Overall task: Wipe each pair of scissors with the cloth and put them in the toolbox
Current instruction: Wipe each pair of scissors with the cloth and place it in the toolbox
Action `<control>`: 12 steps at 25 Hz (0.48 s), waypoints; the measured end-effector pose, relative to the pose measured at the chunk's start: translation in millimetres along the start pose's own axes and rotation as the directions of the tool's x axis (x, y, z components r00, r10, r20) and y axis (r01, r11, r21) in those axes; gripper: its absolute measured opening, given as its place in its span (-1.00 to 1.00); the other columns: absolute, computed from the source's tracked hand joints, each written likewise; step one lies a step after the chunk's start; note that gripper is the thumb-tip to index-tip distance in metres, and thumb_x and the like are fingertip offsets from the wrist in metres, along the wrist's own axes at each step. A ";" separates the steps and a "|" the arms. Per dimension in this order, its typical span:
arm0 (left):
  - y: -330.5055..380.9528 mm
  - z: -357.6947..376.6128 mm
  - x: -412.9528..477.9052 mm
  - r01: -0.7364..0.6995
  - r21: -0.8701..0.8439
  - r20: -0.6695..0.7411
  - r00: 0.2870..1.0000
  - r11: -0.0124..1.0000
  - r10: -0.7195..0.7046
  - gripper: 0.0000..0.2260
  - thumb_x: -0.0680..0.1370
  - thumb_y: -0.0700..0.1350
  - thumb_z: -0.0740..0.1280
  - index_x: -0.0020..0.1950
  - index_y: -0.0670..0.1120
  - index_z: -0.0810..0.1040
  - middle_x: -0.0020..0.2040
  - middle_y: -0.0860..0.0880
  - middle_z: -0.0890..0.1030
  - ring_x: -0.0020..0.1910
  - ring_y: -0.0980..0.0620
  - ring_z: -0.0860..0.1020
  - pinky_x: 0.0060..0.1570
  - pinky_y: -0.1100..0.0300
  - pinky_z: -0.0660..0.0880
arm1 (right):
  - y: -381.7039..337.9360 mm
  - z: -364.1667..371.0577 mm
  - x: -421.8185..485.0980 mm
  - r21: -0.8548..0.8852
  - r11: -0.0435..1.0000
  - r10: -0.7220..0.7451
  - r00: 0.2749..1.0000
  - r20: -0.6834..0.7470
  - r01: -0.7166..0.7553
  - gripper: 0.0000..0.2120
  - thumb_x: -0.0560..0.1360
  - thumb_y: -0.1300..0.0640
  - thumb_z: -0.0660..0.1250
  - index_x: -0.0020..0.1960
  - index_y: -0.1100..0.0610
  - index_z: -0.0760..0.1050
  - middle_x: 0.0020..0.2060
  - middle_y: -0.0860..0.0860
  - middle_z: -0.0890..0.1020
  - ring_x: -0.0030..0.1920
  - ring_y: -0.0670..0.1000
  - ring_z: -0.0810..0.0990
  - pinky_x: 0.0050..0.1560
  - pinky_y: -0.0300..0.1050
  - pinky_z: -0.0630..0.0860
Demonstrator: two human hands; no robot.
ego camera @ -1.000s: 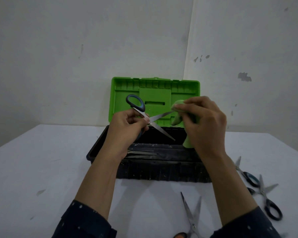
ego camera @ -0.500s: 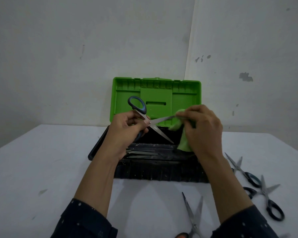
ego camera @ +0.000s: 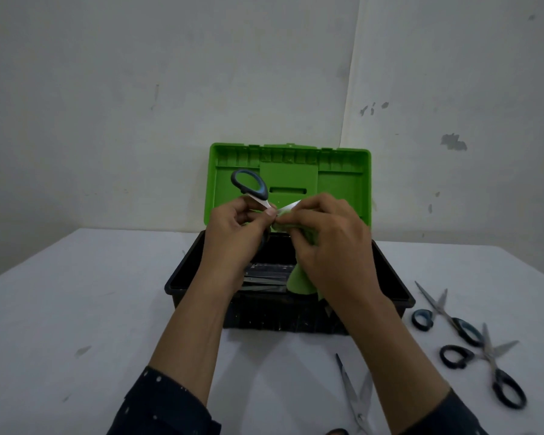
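My left hand [ego camera: 236, 233] grips a pair of scissors [ego camera: 252, 186] with a black and blue handle, held above the open toolbox [ego camera: 390, 277]. My right hand [ego camera: 330, 243] pinches a green cloth [ego camera: 299, 277] around the blades right beside the left thumb, so most of the blades are hidden. The cloth's tail hangs down into the black box. Scissor blades [ego camera: 264, 277] lie inside the box. The green lid [ego camera: 291, 177] stands upright behind.
On the white table [ego camera: 76, 309], three more pairs of scissors lie to the right: one [ego camera: 446, 315] beside the toolbox, one [ego camera: 490, 368] nearer me, one [ego camera: 355, 400] open at the front edge between my forearms. A grey wall stands close behind.
My right hand with the cloth has slid left along the blades toward the pivot, until it meets my left thumb. The blades, spread and visible before, are now mostly covered.
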State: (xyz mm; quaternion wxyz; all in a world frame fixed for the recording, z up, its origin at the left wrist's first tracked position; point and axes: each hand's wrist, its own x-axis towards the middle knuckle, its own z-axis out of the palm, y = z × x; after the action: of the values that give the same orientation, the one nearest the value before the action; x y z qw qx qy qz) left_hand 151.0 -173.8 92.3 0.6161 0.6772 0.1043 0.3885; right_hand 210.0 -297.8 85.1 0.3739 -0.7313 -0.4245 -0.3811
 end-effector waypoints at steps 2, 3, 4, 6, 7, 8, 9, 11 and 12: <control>-1.1 -0.1 0.9 -0.001 0.018 0.006 1.000 1.000 0.001 -0.95 0.51 -0.20 0.42 -0.05 -0.15 0.64 -0.18 -0.16 0.69 -0.17 -0.04 0.62 -0.09 0.10 0.52 | 3.6 1.0 -0.9 -0.022 0.997 0.067 0.997 -0.038 -0.068 -0.84 0.43 0.21 0.47 -0.06 -0.01 0.72 -0.14 -0.08 0.60 -0.14 0.00 0.53 -0.22 -0.13 0.49; -2.0 0.3 0.6 -0.002 0.018 0.009 1.000 1.000 0.002 -0.96 0.51 -0.20 0.41 -0.07 -0.13 0.65 -0.23 -0.12 0.68 -0.24 0.03 0.60 -0.18 0.21 0.50 | 7.0 -0.8 0.1 -0.042 0.993 0.112 0.992 -0.060 -0.114 -0.85 0.43 0.20 0.47 -0.07 -0.01 0.71 -0.14 -0.08 0.60 -0.16 -0.01 0.53 -0.23 -0.13 0.49; -3.3 0.8 0.6 -0.004 0.023 0.004 1.000 1.000 0.004 -0.96 0.51 -0.20 0.41 -0.07 -0.12 0.65 -0.25 -0.09 0.66 -0.27 0.06 0.56 -0.24 0.27 0.46 | 11.1 -4.1 2.0 -0.050 0.987 0.145 0.986 -0.083 -0.150 -0.85 0.42 0.21 0.48 -0.07 -0.01 0.71 -0.15 -0.08 0.60 -0.17 -0.01 0.54 -0.23 -0.13 0.50; -6.0 2.3 1.6 -0.011 0.046 -0.026 1.000 0.999 0.012 -0.96 0.51 -0.17 0.41 -0.06 -0.08 0.65 -0.23 -0.08 0.68 -0.22 0.04 0.58 -0.24 0.26 0.46 | 16.4 -9.0 5.5 -0.018 0.990 0.135 0.986 -0.099 -0.137 -0.85 0.41 0.22 0.49 -0.07 0.01 0.71 -0.15 -0.06 0.61 -0.18 -0.01 0.55 -0.21 -0.16 0.49; -6.9 3.0 1.5 -0.017 0.049 -0.040 0.999 0.999 0.019 -0.95 0.52 -0.15 0.41 -0.05 -0.07 0.65 -0.21 -0.07 0.70 -0.17 0.00 0.61 -0.18 0.20 0.47 | 14.3 -8.7 5.9 0.001 0.995 0.098 0.991 -0.088 -0.098 -0.85 0.41 0.22 0.49 -0.07 0.01 0.71 -0.15 -0.05 0.61 -0.16 0.00 0.56 -0.20 -0.16 0.48; -7.1 4.0 0.8 -0.028 0.040 -0.047 0.998 0.999 0.030 -0.95 0.52 -0.13 0.41 -0.04 -0.05 0.64 -0.20 -0.06 0.71 -0.13 -0.03 0.63 -0.14 0.14 0.49 | 9.5 -6.6 5.0 0.010 0.998 0.062 0.996 -0.071 -0.061 -0.85 0.42 0.22 0.49 -0.07 0.01 0.71 -0.14 -0.05 0.61 -0.15 0.01 0.55 -0.20 -0.15 0.48; -7.6 5.2 0.6 -0.039 0.025 -0.046 0.998 0.999 0.040 -0.95 0.52 -0.13 0.41 -0.03 -0.04 0.64 -0.19 -0.06 0.71 -0.11 -0.07 0.65 -0.10 0.08 0.51 | 4.0 -2.7 2.8 0.007 0.999 0.043 0.997 -0.062 -0.043 -0.84 0.42 0.22 0.48 -0.06 0.01 0.71 -0.13 -0.05 0.61 -0.14 0.03 0.55 -0.20 -0.14 0.48; -8.4 6.7 0.3 -0.057 0.002 -0.032 0.998 0.998 0.057 -0.95 0.52 -0.14 0.40 -0.03 -0.05 0.63 -0.19 -0.07 0.71 -0.14 -0.08 0.65 -0.10 0.04 0.51 | -0.6 4.9 -1.6 -0.009 0.998 0.061 0.995 -0.079 -0.061 -0.84 0.43 0.22 0.45 -0.05 0.02 0.71 -0.12 -0.05 0.59 -0.14 0.04 0.53 -0.22 -0.14 0.46; -8.5 6.8 0.1 -0.062 0.001 -0.029 0.998 0.998 0.062 -0.95 0.53 -0.15 0.40 -0.03 -0.06 0.63 -0.20 -0.07 0.71 -0.17 -0.05 0.63 -0.12 0.07 0.50 | 2.2 6.5 -1.9 -0.020 0.997 0.077 0.993 -0.091 -0.079 -0.85 0.43 0.21 0.46 -0.05 0.02 0.71 -0.12 -0.06 0.59 -0.14 0.03 0.52 -0.23 -0.15 0.44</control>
State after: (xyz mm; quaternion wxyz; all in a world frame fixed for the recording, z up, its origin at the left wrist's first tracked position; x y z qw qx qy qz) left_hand 158.4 -177.0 84.9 0.6023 0.6743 0.0923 0.4171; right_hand 212.8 -293.6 80.1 0.3985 -0.7337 -0.3737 -0.4041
